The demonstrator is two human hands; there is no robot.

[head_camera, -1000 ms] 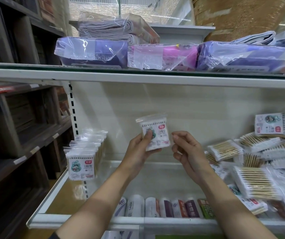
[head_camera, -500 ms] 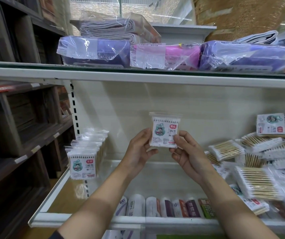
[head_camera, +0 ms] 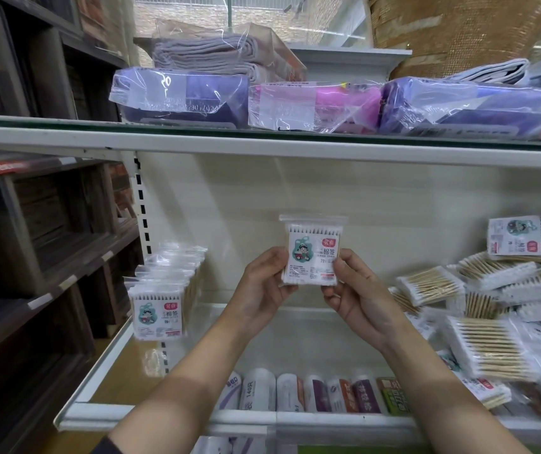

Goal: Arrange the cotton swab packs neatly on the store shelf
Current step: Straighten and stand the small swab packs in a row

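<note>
Both hands hold one swab pack [head_camera: 312,253] upright above the shelf [head_camera: 177,414]: the left hand [head_camera: 262,290] pinches its left edge, the right hand [head_camera: 354,296] its right. A standing row [head_camera: 161,299] sits left, a loose pile [head_camera: 491,309] right.

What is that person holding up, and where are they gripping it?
One cotton swab pack, upright and label-forward. The left hand pinches its lower left edge, the right hand its lower right edge.

Shelf left end: row of upright cotton swab packs [head_camera: 159,314], one behind another.
Shelf right: heap of swab packs [head_camera: 488,322].
Between, above shelf [head_camera: 177,416]: held pack [head_camera: 312,253].
Upper shelf [head_camera: 262,144]: bagged goods [head_camera: 180,93].
</note>
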